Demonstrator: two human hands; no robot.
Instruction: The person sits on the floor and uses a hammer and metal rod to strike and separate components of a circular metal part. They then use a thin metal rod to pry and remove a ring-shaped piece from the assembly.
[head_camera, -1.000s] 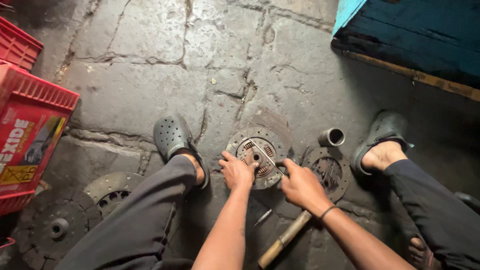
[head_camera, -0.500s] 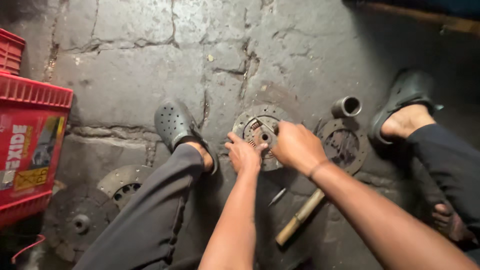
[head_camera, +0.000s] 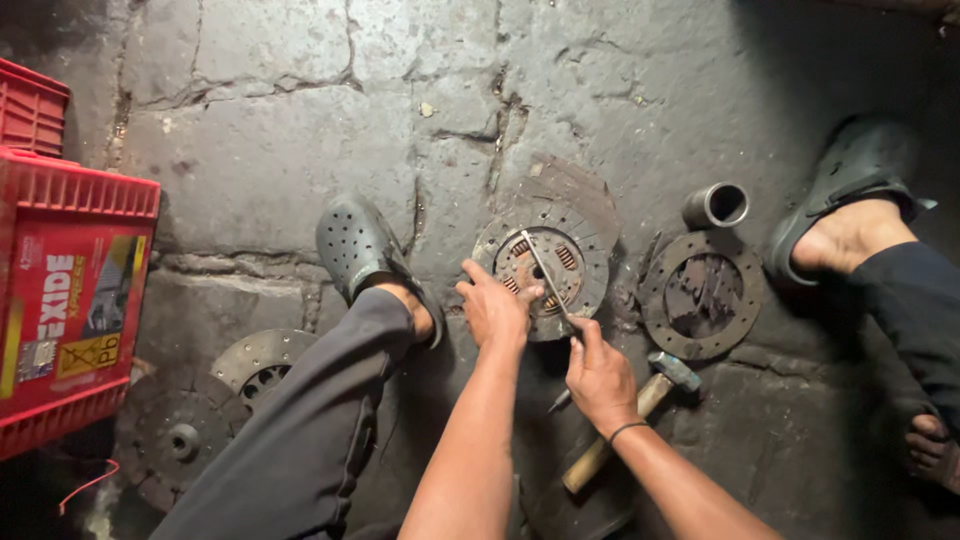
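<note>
On the cracked stone floor (head_camera: 300, 140), two hands work a clutch disc (head_camera: 545, 268) between the feet.
Right hand (head_camera: 598, 378) is closed on a thin metal rod (head_camera: 545, 280), seemingly a punch, tip at the hub; left hand (head_camera: 495, 308) presses the near rim, fingers curled. Disc looks heavy, stiff, greasy: best gripped by its rim. Hammer (head_camera: 625, 420) lies close; farther off, a red crate (head_camera: 70, 300), contents unseen.

Single head view; looks steeply down, close (arm's reach), at stone floor (head_camera: 300, 150)
</note>
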